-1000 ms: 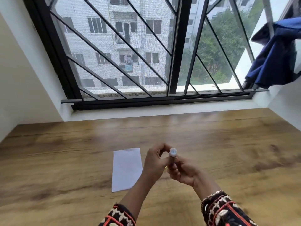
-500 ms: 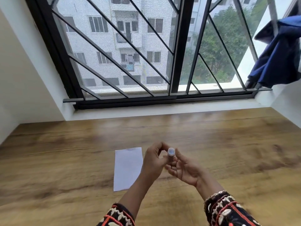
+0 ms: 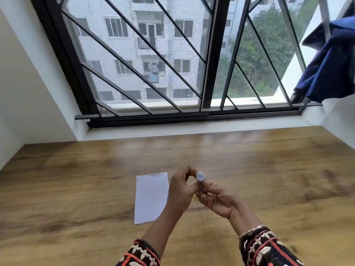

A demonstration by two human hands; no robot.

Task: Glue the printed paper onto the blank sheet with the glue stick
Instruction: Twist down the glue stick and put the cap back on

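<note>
The fingertips of the right hand (image 3: 219,198) pinch the lower body of a small white cylindrical glue stick (image 3: 200,176). The left hand (image 3: 180,191) curls against it from 9 o'clock and holds it too. The stick's long axis is near upright, with its round end pointing to 12 o'clock, above a brown wooden tabletop (image 3: 269,179). A white rectangular paper sheet (image 3: 150,196) lies flat at 9 o'clock, just beside the left hand. A black-barred window (image 3: 207,54) is at 12 o'clock, and a dark blue cloth (image 3: 330,68) hangs at 2.

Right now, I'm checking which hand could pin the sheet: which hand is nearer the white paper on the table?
Left. The left hand overlaps the right edge of the paper in view; the right hand is farther right, beyond the glue stick both hold.
</note>
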